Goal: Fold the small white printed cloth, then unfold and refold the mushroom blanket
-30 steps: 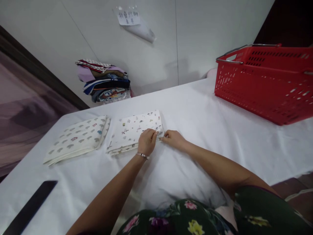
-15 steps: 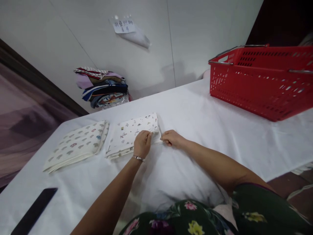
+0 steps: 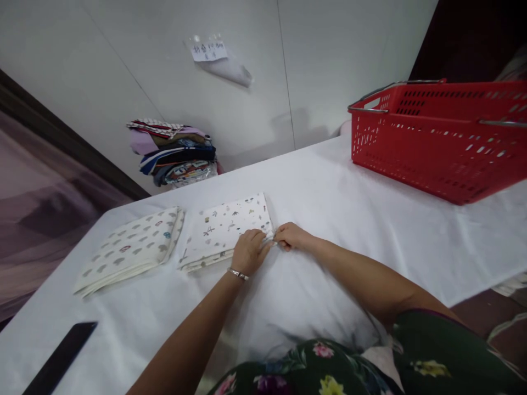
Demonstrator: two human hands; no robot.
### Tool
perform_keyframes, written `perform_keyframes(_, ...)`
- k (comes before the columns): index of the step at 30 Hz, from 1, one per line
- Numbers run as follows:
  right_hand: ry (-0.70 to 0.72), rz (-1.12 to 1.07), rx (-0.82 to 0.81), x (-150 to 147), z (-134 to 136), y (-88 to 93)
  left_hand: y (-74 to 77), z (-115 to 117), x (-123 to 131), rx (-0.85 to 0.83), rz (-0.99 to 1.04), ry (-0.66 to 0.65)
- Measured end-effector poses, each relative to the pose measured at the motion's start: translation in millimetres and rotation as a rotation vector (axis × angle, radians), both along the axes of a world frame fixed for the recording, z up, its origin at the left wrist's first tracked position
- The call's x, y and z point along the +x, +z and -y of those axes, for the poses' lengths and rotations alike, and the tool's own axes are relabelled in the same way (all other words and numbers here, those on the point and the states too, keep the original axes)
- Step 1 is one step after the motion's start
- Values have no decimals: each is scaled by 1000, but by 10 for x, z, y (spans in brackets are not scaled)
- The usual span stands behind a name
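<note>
You're in a cloth workroom, home or shop unclear, folded cloths (image 3: pixel 226 222) on white-draped table (image 3: pixel 329 186), clothes stack (image 3: pixel 179 151) past far edge, red basket (image 3: pixel 428 156), wall note (image 3: pixel 209 51).

Left grip (image 3: pixel 250 253); folded cloth (image 3: pixel 228 222) beneath

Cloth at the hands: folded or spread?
Folded. The patterned cloth lies as a compact rectangle, with stacked layers showing along its near edge.
</note>
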State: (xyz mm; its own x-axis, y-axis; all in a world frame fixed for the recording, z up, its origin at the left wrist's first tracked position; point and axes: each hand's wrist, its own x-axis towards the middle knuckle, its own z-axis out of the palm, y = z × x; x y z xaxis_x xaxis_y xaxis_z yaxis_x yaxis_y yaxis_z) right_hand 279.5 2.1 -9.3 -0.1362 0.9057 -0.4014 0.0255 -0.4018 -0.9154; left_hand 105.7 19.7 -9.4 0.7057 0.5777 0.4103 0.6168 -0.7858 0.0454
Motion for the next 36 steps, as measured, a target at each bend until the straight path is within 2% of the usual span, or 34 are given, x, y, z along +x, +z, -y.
perform_keyframes(4,19,-89,-10,2,-5,0,1,-12,-9,-5,-25,24)
perform_keyframes(7,13,-126,45,52,-24,14,25,-49,13,-98,74,107)
perform_keyframes(10,-24,45,132,143,-55,13,46,-79,32,-243,237,230)
perform_keyframes(12,1,182,146,188,-67,-6,48,-82,38,-297,304,271)
perform_keyframes(16,141,309,142,167,-42,-47,28,-54,45,-290,328,246)
perform_keyframes(20,165,360,184,96,1,-30,2,-34,43,-244,309,199)
perform_keyframes(25,120,259,156,73,12,23,-21,-28,30,-227,321,197)
perform_keyframes(30,72,-58,38,53,20,54,-31,0,33,-184,285,174)
perform_keyframes(33,67,-148,12,48,22,44,12,4,43,-196,292,172)
perform_keyframes(36,86,-155,22,51,16,27,89,-9,59,-201,374,226)
